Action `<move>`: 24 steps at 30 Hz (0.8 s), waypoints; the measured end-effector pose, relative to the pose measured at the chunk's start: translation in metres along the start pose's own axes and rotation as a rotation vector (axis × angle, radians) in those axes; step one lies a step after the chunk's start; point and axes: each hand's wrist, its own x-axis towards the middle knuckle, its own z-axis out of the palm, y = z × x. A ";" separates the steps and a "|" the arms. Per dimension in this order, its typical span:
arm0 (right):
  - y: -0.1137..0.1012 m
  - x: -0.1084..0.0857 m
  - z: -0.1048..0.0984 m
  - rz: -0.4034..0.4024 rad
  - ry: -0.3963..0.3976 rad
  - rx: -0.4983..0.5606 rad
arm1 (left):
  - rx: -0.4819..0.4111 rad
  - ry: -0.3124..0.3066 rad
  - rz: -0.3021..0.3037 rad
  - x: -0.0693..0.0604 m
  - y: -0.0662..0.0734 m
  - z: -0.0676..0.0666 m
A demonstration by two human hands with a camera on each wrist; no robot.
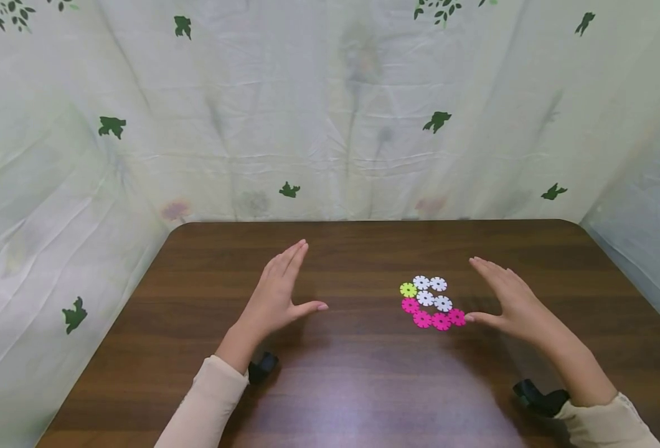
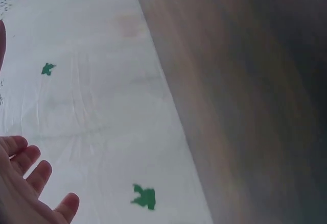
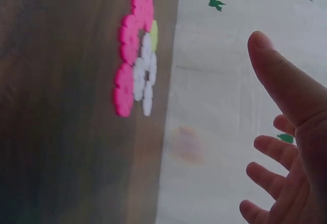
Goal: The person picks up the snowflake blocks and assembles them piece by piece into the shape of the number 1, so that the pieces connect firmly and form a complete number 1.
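Small flower-shaped plastic discs lie flat in a cluster right of the table's middle: several pink discs [image 1: 441, 321], several white discs [image 1: 443, 303] and one yellow-green disc [image 1: 408, 290]. Neighbouring discs sit edge to edge. My right hand [image 1: 515, 305] is held just right of the cluster, fingers extended and thumb apart. Its thumb tip appears beside the rightmost pink disc [image 3: 123, 90] in the head view, but the right wrist view shows a gap. To the left, my left hand [image 1: 274, 295] is raised over the table with fingers extended, holding nothing.
The dark brown wooden table [image 1: 330, 386] has rounded far corners. A pale curtain [image 1: 319, 112] with green leaf-like shapes hangs behind it and along both sides. Black wrist devices show under the left wrist [image 1: 263, 367] and right wrist [image 1: 540, 398].
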 end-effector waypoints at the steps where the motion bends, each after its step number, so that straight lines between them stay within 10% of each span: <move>1: 0.000 -0.001 0.002 -0.001 -0.004 0.004 | -0.029 0.003 -0.011 0.000 0.002 0.002; 24: 0.009 -0.016 0.037 0.177 -0.120 0.197 | -0.365 -0.060 -0.108 0.009 0.052 0.057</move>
